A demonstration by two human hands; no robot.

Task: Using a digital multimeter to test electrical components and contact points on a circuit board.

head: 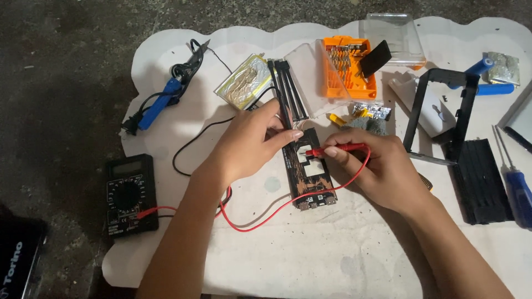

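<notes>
A dark circuit board [310, 174] lies on a white sheet [310, 249] in front of me. My left hand [249, 141] grips a black probe [284, 105] and presses its tip at the board's upper left. My right hand [382, 166] holds a red probe [338, 148] pointing left, its tip over the board's top. A red lead [277, 213] and a black lead [191, 141] run back to a black multimeter [130, 194] at the left.
A blue soldering iron [160, 102] lies at the upper left. An orange bit set [349, 66] in a clear case sits at the top. A black frame [443, 111], a black ribbed block [482, 180] and a blue screwdriver [518, 191] lie at the right.
</notes>
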